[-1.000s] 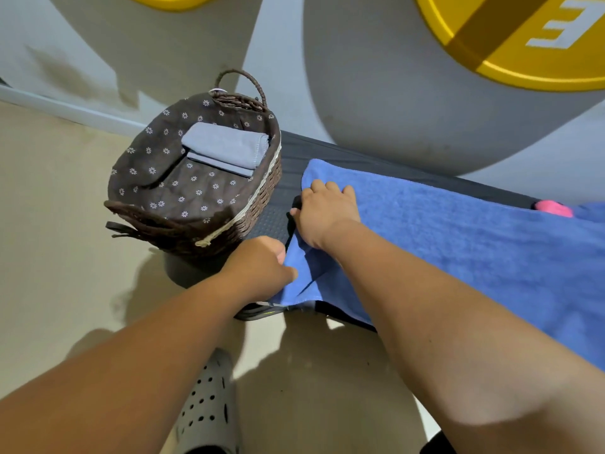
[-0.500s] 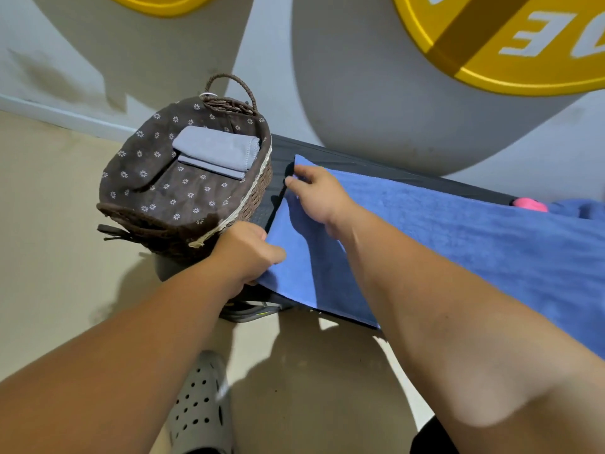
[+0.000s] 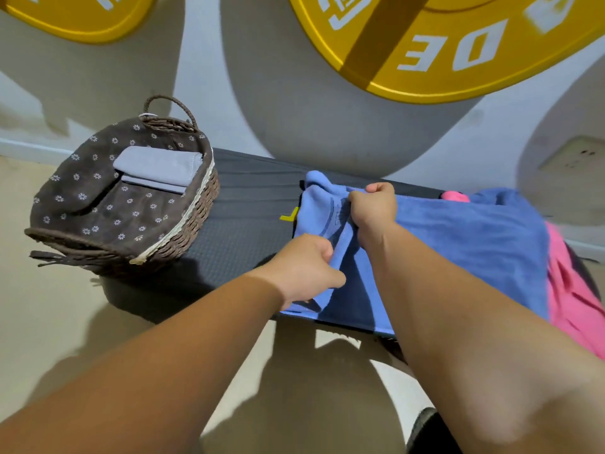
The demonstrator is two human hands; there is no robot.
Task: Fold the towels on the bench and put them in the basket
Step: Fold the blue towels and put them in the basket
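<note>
A blue towel (image 3: 458,244) lies spread along the dark bench (image 3: 242,204). My left hand (image 3: 304,270) grips its near left corner and my right hand (image 3: 373,208) grips its far left corner, both lifted off the bench and bunching the cloth. A brown wicker basket (image 3: 183,234) with a flowered liner stands at the bench's left end. Inside it lies a folded grey towel (image 3: 157,167). A pink towel (image 3: 569,296) lies under the blue one at the right.
The bench stands against a grey wall painted with large yellow discs (image 3: 442,44). Beige floor (image 3: 49,322) lies left of the bench and in front of it. A dark shoe tip (image 3: 422,430) shows at the bottom edge.
Both hands have carried the towel's left edge to the right, away from the basket, baring the bench beside it. The right hand now grips the far corner in a fist. The view has shifted right.
</note>
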